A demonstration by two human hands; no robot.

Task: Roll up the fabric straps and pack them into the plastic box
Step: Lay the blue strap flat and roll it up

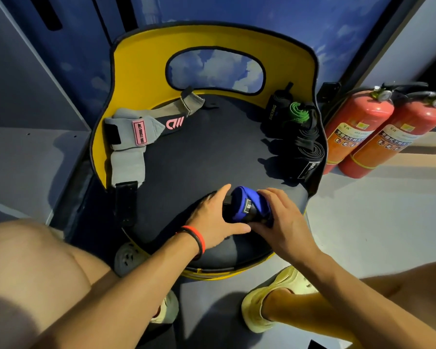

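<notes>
A dark chair seat (199,152) with a yellow back stands against a blue wall, with two fire extinguishers (358,129) beyond the right hand. The left hand (212,217) and right hand (285,220) each curl round one end of a blue strap (247,205), which looks almost fully rolled. Ahead of the right hand sit rolled black straps (305,139) and a green roll (298,112). Ahead of the left hand a grey strap (134,137) lies unrolled. No plastic box shows, so packing seems not yet begun.

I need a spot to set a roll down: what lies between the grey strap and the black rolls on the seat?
In the head view, only bare dark seat lies between the grey strap and the black rolls.
</notes>
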